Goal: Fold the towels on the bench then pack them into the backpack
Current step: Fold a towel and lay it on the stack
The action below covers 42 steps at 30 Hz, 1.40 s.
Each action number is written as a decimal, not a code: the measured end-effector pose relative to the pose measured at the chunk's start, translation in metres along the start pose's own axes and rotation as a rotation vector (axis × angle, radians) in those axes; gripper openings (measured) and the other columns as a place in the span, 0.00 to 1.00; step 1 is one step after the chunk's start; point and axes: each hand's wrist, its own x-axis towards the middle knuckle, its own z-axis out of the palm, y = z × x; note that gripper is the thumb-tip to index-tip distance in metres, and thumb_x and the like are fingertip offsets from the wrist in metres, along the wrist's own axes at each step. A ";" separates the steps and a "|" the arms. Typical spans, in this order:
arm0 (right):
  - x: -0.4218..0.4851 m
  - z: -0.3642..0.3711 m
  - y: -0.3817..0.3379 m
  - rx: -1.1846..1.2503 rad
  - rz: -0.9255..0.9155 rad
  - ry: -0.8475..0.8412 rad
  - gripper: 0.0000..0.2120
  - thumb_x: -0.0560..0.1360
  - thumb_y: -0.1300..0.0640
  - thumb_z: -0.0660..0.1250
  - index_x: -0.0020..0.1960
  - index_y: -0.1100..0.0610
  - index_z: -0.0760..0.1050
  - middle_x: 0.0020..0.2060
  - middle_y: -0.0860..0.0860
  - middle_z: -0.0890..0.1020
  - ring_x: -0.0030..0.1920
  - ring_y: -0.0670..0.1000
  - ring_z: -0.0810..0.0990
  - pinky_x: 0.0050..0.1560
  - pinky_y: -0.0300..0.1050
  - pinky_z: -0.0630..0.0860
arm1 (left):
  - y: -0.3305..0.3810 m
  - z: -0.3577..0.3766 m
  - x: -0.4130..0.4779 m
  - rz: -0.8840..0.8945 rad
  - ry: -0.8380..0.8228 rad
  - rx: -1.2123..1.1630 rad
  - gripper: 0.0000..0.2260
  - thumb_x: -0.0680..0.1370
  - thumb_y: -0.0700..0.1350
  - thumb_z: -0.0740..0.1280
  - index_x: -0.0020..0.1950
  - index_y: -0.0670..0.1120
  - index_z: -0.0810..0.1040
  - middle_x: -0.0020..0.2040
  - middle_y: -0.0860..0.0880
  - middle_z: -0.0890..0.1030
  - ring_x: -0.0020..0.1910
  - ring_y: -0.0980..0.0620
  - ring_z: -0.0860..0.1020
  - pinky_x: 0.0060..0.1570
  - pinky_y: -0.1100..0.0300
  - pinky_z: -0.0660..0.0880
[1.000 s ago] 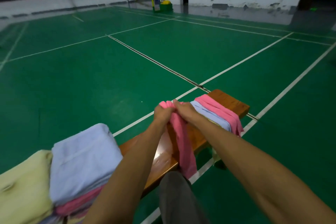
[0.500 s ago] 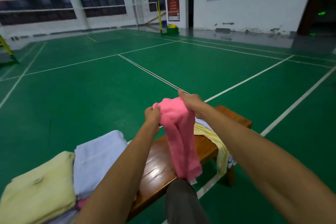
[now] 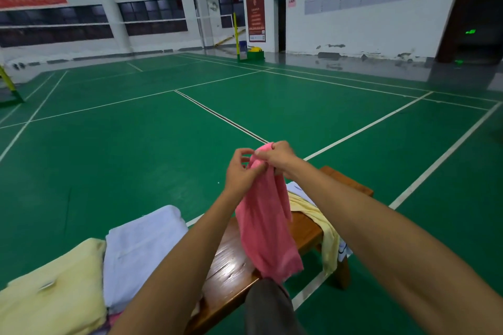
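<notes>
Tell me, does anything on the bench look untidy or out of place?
Yes. A yellow towel lies unfolded near the far end of the bench, and part of it hangs over the edge beside a white towel.

Dim indoor hall, cool flat light, src overhead/out of frame. Windows (image 3: 68, 22) dark, no daylight. Specular glare patch on the varnished bench (image 3: 231, 269) top; faint sheen on the grey floor strip (image 3: 353, 65) by the far wall. Green exit sign (image 3: 470, 32) glows, w/ reflection below. Shadows soft, barely any. Wide-angle distortion: court lines (image 3: 353, 130) and walls bow near edges, forearms stretched at bottom. Corners darker; wall text soft, unreadable.
</notes>
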 end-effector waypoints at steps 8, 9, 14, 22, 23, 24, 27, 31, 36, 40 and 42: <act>-0.002 0.015 -0.002 0.261 0.104 -0.023 0.11 0.72 0.50 0.76 0.38 0.57 0.81 0.29 0.49 0.82 0.30 0.49 0.78 0.35 0.43 0.73 | 0.018 0.007 -0.010 0.109 0.107 0.489 0.24 0.71 0.50 0.71 0.60 0.51 0.60 0.44 0.52 0.78 0.44 0.43 0.80 0.49 0.46 0.76; -0.003 0.013 -0.003 0.325 0.150 -0.101 0.14 0.75 0.49 0.72 0.36 0.56 0.77 0.26 0.50 0.78 0.28 0.49 0.73 0.33 0.44 0.68 | 0.018 0.004 -0.009 0.088 0.108 0.533 0.22 0.72 0.52 0.71 0.58 0.50 0.62 0.41 0.53 0.78 0.43 0.43 0.80 0.47 0.47 0.75; -0.009 -0.001 0.003 0.284 0.135 -0.446 0.13 0.67 0.69 0.56 0.44 0.66 0.78 0.41 0.59 0.78 0.39 0.53 0.71 0.38 0.45 0.66 | 0.012 -0.009 0.001 0.071 0.017 0.683 0.15 0.76 0.60 0.68 0.52 0.51 0.72 0.45 0.52 0.78 0.46 0.46 0.77 0.43 0.53 0.72; -0.008 0.001 0.016 -0.006 0.001 -0.190 0.06 0.80 0.62 0.68 0.53 0.61 0.84 0.46 0.62 0.85 0.47 0.59 0.86 0.49 0.52 0.85 | -0.004 -0.011 0.019 -0.088 0.022 0.354 0.03 0.72 0.44 0.70 0.38 0.49 0.80 0.37 0.49 0.83 0.41 0.44 0.82 0.42 0.54 0.79; -0.007 -0.001 0.019 -0.003 0.006 -0.146 0.05 0.79 0.62 0.70 0.51 0.61 0.84 0.45 0.63 0.86 0.45 0.60 0.86 0.46 0.54 0.85 | -0.007 -0.011 0.021 -0.177 0.035 0.169 0.05 0.71 0.40 0.70 0.36 0.48 0.79 0.35 0.46 0.82 0.38 0.41 0.82 0.41 0.53 0.80; -0.007 -0.002 0.018 0.008 0.038 -0.116 0.04 0.78 0.62 0.70 0.49 0.60 0.84 0.43 0.63 0.86 0.43 0.60 0.86 0.44 0.54 0.85 | -0.010 -0.011 0.023 -0.273 0.060 0.007 0.05 0.71 0.37 0.68 0.37 0.45 0.79 0.35 0.43 0.81 0.37 0.41 0.81 0.37 0.53 0.79; 0.008 -0.007 0.020 0.049 0.161 0.031 0.10 0.76 0.59 0.70 0.53 0.63 0.82 0.44 0.58 0.86 0.42 0.57 0.86 0.46 0.51 0.84 | -0.019 -0.018 0.030 -0.486 0.250 -0.283 0.05 0.75 0.32 0.64 0.45 0.38 0.79 0.42 0.38 0.80 0.35 0.45 0.78 0.34 0.55 0.78; 0.025 -0.035 0.020 0.383 0.272 0.321 0.09 0.81 0.62 0.61 0.44 0.63 0.75 0.41 0.56 0.80 0.45 0.56 0.82 0.40 0.45 0.77 | -0.036 -0.047 0.043 -0.626 0.504 -0.390 0.14 0.79 0.36 0.62 0.63 0.33 0.76 0.55 0.39 0.80 0.50 0.42 0.81 0.48 0.48 0.77; 0.036 -0.051 0.035 0.267 0.326 0.231 0.18 0.83 0.55 0.59 0.66 0.68 0.73 0.59 0.62 0.80 0.59 0.62 0.80 0.60 0.54 0.77 | -0.036 -0.059 0.050 -0.631 0.416 -0.410 0.06 0.82 0.38 0.62 0.46 0.37 0.73 0.50 0.42 0.76 0.39 0.47 0.73 0.36 0.58 0.73; 0.025 -0.061 0.012 0.747 0.344 -0.093 0.30 0.77 0.36 0.67 0.59 0.63 0.72 0.53 0.58 0.79 0.57 0.60 0.79 0.57 0.57 0.78 | -0.026 -0.051 0.051 -0.503 0.247 -0.562 0.14 0.77 0.36 0.72 0.61 0.34 0.74 0.49 0.43 0.77 0.38 0.51 0.76 0.39 0.60 0.77; 0.026 -0.061 0.013 0.852 0.351 -0.074 0.26 0.75 0.39 0.71 0.51 0.64 0.74 0.45 0.58 0.81 0.48 0.58 0.80 0.53 0.56 0.78 | -0.035 -0.050 0.053 -0.454 0.297 -0.590 0.13 0.76 0.30 0.69 0.60 0.34 0.77 0.49 0.42 0.79 0.41 0.50 0.77 0.39 0.62 0.78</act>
